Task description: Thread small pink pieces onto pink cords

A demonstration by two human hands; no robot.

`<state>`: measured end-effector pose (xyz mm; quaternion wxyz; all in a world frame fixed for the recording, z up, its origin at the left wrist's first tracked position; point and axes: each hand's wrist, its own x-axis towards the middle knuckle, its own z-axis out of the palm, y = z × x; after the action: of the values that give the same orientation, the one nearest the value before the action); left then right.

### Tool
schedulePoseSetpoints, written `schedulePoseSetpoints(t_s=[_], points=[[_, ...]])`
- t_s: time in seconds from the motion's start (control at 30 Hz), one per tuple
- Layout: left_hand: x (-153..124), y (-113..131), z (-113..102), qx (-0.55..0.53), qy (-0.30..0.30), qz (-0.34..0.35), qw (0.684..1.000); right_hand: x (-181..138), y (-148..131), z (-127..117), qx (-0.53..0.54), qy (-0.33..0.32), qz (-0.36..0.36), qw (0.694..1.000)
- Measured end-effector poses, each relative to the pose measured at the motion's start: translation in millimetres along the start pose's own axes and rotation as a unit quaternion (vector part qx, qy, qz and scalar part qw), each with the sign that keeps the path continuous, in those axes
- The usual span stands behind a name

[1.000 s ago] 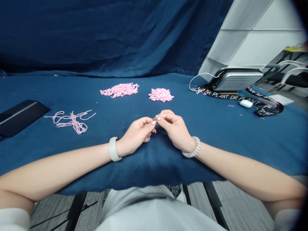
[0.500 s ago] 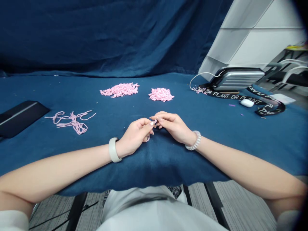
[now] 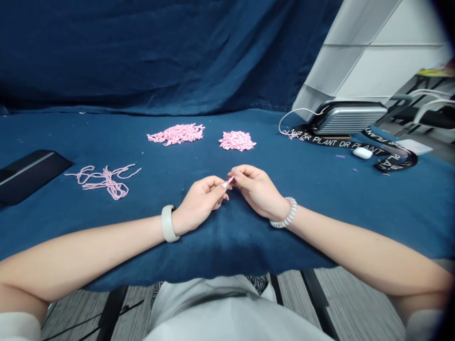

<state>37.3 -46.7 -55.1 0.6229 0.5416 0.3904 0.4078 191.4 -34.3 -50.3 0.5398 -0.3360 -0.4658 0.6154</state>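
Observation:
My left hand [image 3: 201, 201] and my right hand [image 3: 256, 191] meet fingertip to fingertip over the blue cloth [image 3: 320, 203] near the table's front. Both are pinched on a small pink piece [image 3: 229, 180] held between them. A pale band sits on my left wrist and a coiled white hair tie on my right. Farther back lie two heaps of pink pieces, the left heap [image 3: 177, 133] and the right heap [image 3: 237, 140]. Loose pink cords [image 3: 106, 178] lie to the left.
A black flat case [image 3: 28, 174] rests at the left edge. At the back right are a silver case [image 3: 346, 117], a black printed strap [image 3: 355, 144], a white earbud case [image 3: 363, 152] and a white cable. A blue backdrop hangs behind the table.
My right hand has shifted slightly while both hands stay pinched together on the pink piece. The view has barely moved.

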Motion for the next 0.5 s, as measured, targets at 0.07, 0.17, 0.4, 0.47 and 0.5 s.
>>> schedulePoseSetpoints(t_s=[0.07, 0.17, 0.4, 0.47, 0.5], points=[[-1, 0, -1, 0.031, 0.005, 0.008, 0.999, 2, -5, -1, 0.072, 0.015, 0.017, 0.997], [-2, 1, -2, 0.071, -0.005, 0.04, 0.997, 5, -14, -3, 0.144, 0.016, 0.036, 0.989], [-7, 5, -2, 0.123, -0.019, 0.086, 0.988, 11, -24, -9, 0.14, 0.015, 0.045, 0.989], [-7, 6, -2, 0.136, -0.015, 0.095, 0.986, 15, -24, -14, 0.131, 0.03, 0.029, 0.991], [-7, 6, -2, 0.141, -0.012, 0.099, 0.985, 17, -24, -16, 0.127, 0.036, 0.022, 0.991]])
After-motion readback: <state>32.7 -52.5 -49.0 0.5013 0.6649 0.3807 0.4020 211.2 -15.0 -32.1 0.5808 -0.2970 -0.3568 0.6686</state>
